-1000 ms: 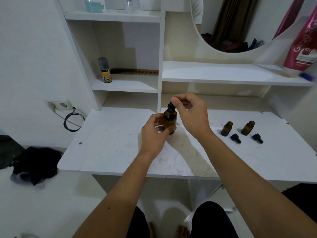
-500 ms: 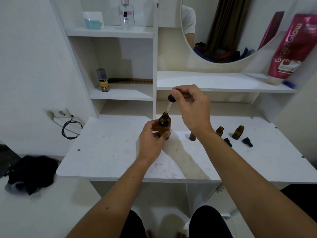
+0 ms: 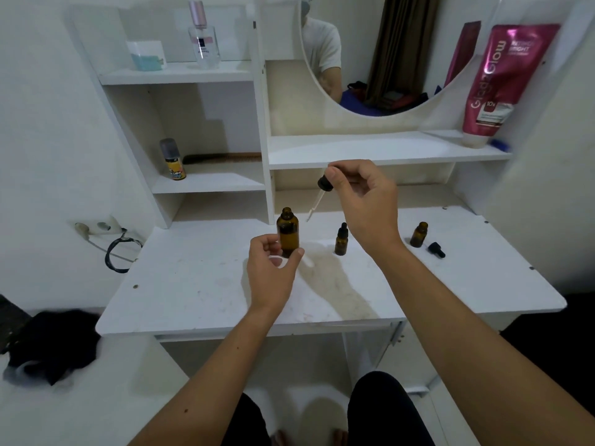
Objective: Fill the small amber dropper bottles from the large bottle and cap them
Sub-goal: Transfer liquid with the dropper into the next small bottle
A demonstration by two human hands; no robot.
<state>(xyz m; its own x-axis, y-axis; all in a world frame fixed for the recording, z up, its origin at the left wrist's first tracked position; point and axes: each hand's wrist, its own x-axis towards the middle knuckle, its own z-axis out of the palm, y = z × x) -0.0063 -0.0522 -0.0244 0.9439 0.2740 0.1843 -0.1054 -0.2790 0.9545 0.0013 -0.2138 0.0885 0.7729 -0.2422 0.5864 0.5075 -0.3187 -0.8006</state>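
Amber glass large bottle [image 3: 287,231], uncapped, gripped low by left hand [image 3: 273,272]; right hand [image 3: 365,201] pinching black-bulbed glass dropper [image 3: 322,192] above-right of it; likely next: dispensing into uncapped small amber bottle [image 3: 419,234] far right.

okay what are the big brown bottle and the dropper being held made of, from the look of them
Large bottle: probably amber glass, glossy and see-through, with a darker liquid level showing inside; tinted plastic can't be ruled out.
Dropper: a clear thin tube, likely glass, under a matte black cap and bulb that look like plastic and rubber, pinched by the right hand.
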